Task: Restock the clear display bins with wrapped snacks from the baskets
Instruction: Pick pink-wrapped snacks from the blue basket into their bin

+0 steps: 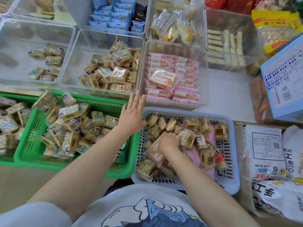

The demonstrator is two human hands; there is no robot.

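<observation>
Nearest, inside the grey basket, the right hand curls its fingers round a pink-wrapped snack buried among tan packets; better to lift it straight up so neighbours do not spill. Just beyond the basket's far-left corner, the left hand hovers flat, fingers straight, holding nothing. Beyond the basket's far rim stands the pink bin, the likely destination.

Two baskets sit side by side nearest the person, the mesh basket on the left and the slotted basket on the right, both holding wrapped snacks. Behind them runs a row of clear bins: the left bin, the middle bin and the right bin. More bins stand behind that row, and a carton lies far right.
</observation>
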